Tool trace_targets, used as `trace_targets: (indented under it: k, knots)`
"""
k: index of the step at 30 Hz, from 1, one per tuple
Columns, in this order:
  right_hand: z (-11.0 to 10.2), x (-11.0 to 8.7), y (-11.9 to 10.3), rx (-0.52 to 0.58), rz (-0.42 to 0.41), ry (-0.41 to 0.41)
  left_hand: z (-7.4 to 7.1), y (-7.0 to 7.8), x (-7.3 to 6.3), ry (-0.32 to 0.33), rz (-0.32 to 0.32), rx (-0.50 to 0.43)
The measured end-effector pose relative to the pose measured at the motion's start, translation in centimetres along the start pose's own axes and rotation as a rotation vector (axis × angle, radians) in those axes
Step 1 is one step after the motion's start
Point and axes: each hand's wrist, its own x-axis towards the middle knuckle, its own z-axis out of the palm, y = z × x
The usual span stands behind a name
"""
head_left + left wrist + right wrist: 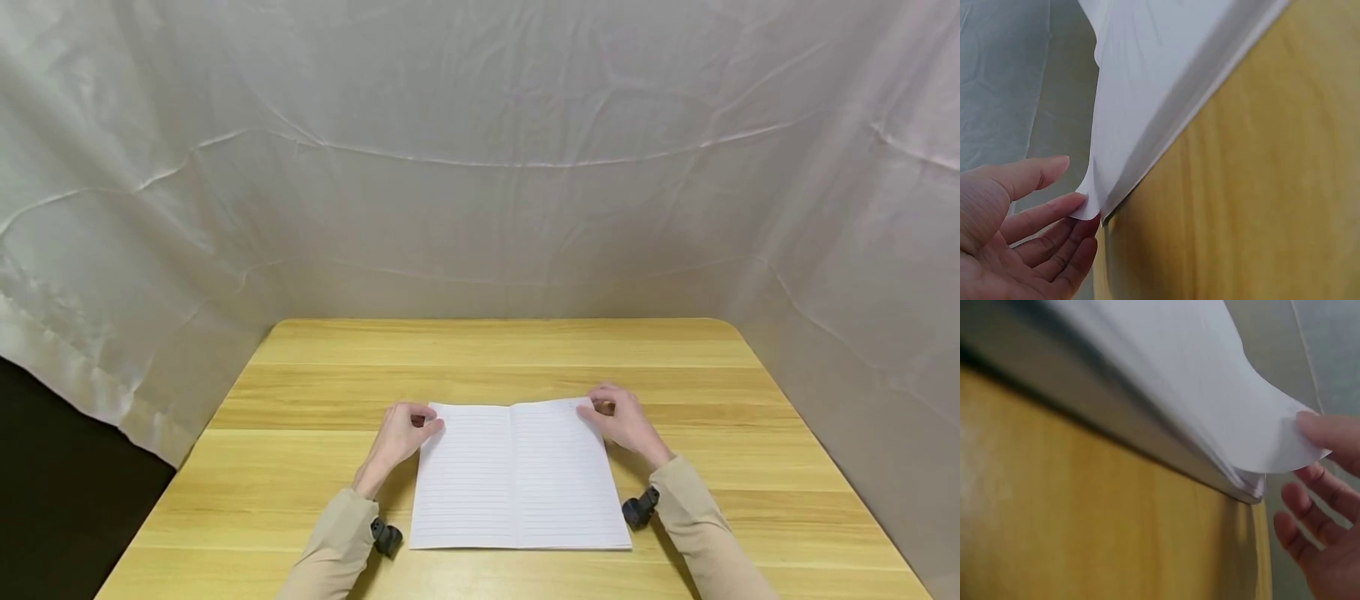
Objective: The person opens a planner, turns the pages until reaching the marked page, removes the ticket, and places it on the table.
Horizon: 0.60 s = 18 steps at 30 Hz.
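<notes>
An open notebook (468, 479) with lined white pages lies on the wooden table, its fold running down the middle. At its far right corner, my right hand (628, 423) pinches a page between thumb and index finger. The right wrist view shows that page (1254, 434) curving up off the stack, the other fingers loosely bent below it. On the far left corner is my left hand (393, 437). Its index fingertip touches the underside of a slightly lifted page corner (1090, 203), while the thumb stands apart from the paper in the left wrist view.
The wood-grain table (300, 467) extends around the notebook on all sides. Pale fabric curtains (517, 208) hang behind it and along both sides. A dark area (67, 475) shows past the table's left edge. Each wrist carries a small black camera (640, 507).
</notes>
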Motion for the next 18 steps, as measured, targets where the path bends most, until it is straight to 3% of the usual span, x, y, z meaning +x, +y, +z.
trace_targets:
  k: [6,18]
  knots:
    - [-0.4,-0.5,-0.7,0.108,-0.059,-0.056,0.1,-0.2,-0.1,-0.014,0.005,0.03]
    - [-1.4,-1.2,-2.7,0.198,-0.061,-0.296,0.2,0.8,-0.6,-0.033,0.076,-0.028]
